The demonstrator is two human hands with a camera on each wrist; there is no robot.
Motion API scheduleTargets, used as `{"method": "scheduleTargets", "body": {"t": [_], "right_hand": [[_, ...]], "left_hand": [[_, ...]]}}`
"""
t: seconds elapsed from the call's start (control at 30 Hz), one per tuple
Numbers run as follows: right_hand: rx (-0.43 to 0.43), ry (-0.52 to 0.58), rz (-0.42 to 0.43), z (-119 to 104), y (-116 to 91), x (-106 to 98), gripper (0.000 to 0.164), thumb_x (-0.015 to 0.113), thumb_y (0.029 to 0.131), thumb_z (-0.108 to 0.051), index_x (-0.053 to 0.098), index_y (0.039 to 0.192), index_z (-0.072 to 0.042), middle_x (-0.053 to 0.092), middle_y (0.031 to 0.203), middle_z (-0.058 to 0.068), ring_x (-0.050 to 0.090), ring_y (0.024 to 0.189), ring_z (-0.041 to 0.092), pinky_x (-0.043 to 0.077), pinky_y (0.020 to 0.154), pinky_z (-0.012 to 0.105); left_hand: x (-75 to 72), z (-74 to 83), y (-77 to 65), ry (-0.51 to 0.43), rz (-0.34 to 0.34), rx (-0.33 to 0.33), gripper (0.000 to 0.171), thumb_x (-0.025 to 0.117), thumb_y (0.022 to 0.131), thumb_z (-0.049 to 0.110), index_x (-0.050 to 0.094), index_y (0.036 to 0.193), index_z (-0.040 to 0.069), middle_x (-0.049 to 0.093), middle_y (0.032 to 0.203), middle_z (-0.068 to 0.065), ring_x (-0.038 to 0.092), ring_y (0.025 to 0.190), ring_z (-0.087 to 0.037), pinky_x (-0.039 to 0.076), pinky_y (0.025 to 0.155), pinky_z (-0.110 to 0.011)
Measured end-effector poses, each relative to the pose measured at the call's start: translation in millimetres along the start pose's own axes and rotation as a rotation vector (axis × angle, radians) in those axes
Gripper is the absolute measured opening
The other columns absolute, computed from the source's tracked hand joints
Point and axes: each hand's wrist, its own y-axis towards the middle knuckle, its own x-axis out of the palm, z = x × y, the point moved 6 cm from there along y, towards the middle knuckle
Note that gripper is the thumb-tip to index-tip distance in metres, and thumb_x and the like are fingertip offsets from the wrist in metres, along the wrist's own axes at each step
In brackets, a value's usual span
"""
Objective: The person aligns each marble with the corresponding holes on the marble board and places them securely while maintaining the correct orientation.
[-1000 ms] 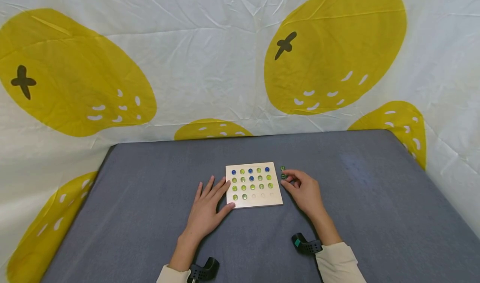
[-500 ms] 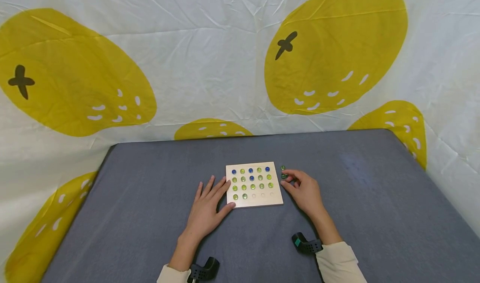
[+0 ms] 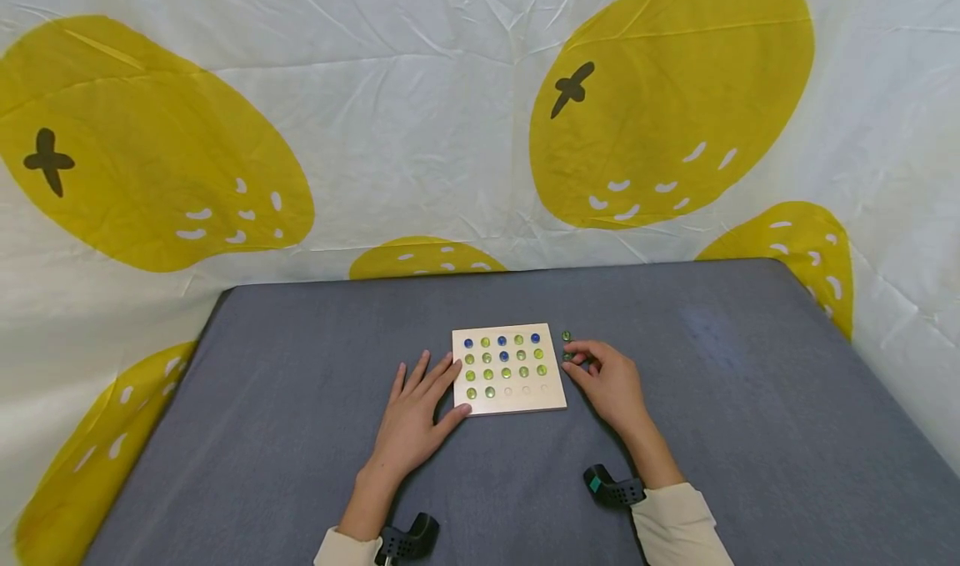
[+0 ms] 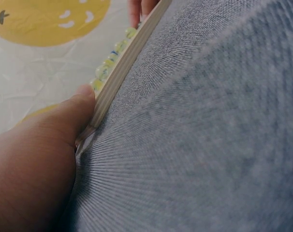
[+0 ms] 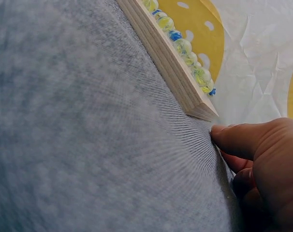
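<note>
A pale wooden board [image 3: 510,403] lies on the cloth in front of me, set with green and blue marbles in rows. Several hollows at the right of its nearest row hold no marble. My left hand [image 3: 411,428] lies spread against the board's left side, its thumb at the near left corner. Just off the right edge, my right hand [image 3: 611,387] has its thumb and index finger curled round a dark green marble [image 3: 567,357], which the fingers partly hide. Another green marble [image 3: 566,336] lies beyond those fingertips. In the right wrist view the thumb [image 5: 233,137] hides the held marble.
Grey cloth [image 3: 300,366] covers the table. Behind it hangs a white curtain [image 3: 420,132] printed with large yellow fruit. Each wrist wears a black camera mount, one on the left [image 3: 408,539] and one on the right [image 3: 613,489].
Both hands and the board stay nearly where they were. The dark green marble between my right fingers has shifted slightly towards the thumb, and less green shows there.
</note>
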Motion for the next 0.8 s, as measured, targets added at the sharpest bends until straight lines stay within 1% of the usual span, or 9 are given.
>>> {"method": "scheduleTargets", "body": {"t": [0.33, 0.8], "right_hand": [[0.003, 0.008, 0.000, 1.2, -0.4, 0.4, 0.018, 0.077, 0.083, -0.012, 0.072, 0.100, -0.012, 0.061, 0.081, 0.000, 0.043, 0.056, 0.013, 0.034, 0.051, 0.025], [0.018, 0.015, 0.000, 3.4, -1.1, 1.9, 0.017, 0.077, 0.083, -0.012, 0.072, 0.099, -0.012, 0.062, 0.080, -0.001, 0.043, 0.056, 0.014, 0.035, 0.051, 0.025]], "left_hand": [[-0.3, 0.4, 0.2, -0.003, 0.006, 0.004, 0.064, 0.059, 0.090, 0.051, 0.048, 0.143, 0.018, 0.044, 0.146, -0.003, 0.026, 0.140, -0.032, 0.013, 0.113, -0.056], [0.1, 0.6, -0.4, 0.000, -0.002, -0.001, 0.064, 0.059, 0.090, 0.052, 0.048, 0.144, 0.018, 0.043, 0.147, -0.002, 0.025, 0.141, -0.031, 0.012, 0.113, -0.055]]}}
